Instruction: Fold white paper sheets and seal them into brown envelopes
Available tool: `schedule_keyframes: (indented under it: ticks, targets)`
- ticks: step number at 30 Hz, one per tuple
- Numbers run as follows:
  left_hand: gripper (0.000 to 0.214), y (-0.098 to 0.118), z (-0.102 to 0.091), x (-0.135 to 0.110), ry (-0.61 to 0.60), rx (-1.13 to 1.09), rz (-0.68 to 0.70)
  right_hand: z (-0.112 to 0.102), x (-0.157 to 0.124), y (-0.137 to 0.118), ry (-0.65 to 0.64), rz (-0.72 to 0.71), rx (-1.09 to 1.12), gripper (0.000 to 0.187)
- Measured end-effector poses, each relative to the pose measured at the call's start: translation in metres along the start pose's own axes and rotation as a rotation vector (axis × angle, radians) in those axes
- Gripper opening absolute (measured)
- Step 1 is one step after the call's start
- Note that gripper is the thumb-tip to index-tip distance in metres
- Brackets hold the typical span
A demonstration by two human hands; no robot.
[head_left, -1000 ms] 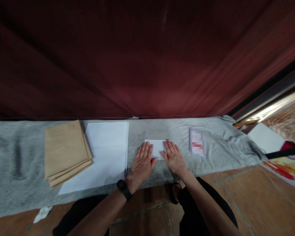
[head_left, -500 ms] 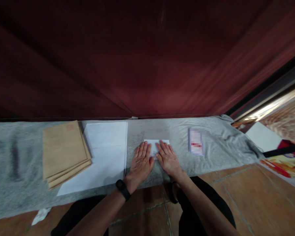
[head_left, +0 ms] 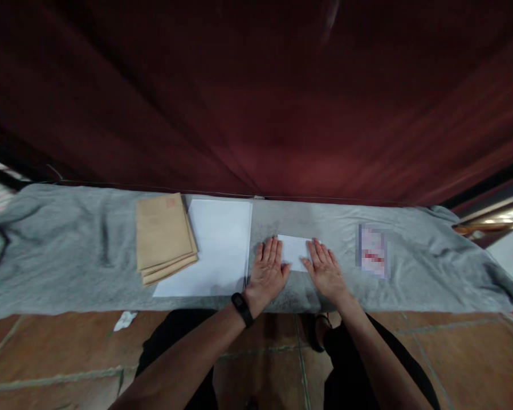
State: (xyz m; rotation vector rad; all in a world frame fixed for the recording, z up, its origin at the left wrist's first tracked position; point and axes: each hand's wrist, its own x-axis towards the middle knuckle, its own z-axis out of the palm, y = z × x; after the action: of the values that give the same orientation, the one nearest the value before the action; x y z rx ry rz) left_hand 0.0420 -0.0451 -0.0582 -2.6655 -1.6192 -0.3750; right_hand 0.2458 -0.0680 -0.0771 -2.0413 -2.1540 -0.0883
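Observation:
A small folded white paper (head_left: 294, 250) lies on a grey cloth (head_left: 68, 256) spread over a low surface. My left hand (head_left: 269, 273) lies flat with fingers stretched out on the paper's left edge; a black band is on that wrist. My right hand (head_left: 325, 270) lies flat and open on the paper's right edge. Bare white paper shows between the two hands.
A stack of white sheets (head_left: 218, 245) lies left of my hands, with a pile of brown envelopes (head_left: 162, 236) partly over it. A small printed card (head_left: 373, 250) lies to the right. A dark red curtain (head_left: 256, 102) hangs behind. A white scrap (head_left: 125, 320) lies on the tiled floor.
My hands have spread apart sideways across the folded paper, exposing more of its middle. The camera view has swung left, shifting everything rightward in the picture.

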Motion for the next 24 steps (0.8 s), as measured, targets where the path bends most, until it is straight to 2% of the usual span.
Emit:
schedule_keyframes:
  ticks: [7,10,12,16,19,24]
  targets:
    - [0.066,0.002,-0.004,0.001,-0.023,-0.032,0.015,-0.006,0.000,0.002,-0.009,-0.029,0.027,0.061]
    - [0.059,0.000,-0.004,0.003,-0.035,-0.048,0.099,-0.008,0.003,-0.008,0.018,-0.085,0.103,0.060]
    - [0.055,-0.001,-0.004,0.005,-0.048,-0.058,0.138,-0.008,0.004,-0.018,-0.010,-0.148,0.165,0.058]
    - [0.053,-0.003,-0.002,0.005,-0.065,-0.061,0.146,-0.005,0.003,-0.032,-0.044,-0.177,0.196,0.056]
    - [0.053,-0.004,-0.001,0.004,-0.046,-0.065,0.156,-0.003,0.000,-0.028,-0.031,-0.135,0.147,0.058]
    - [0.054,-0.006,0.000,0.002,-0.013,-0.064,0.165,-0.002,-0.004,-0.007,-0.012,-0.059,0.072,0.061]
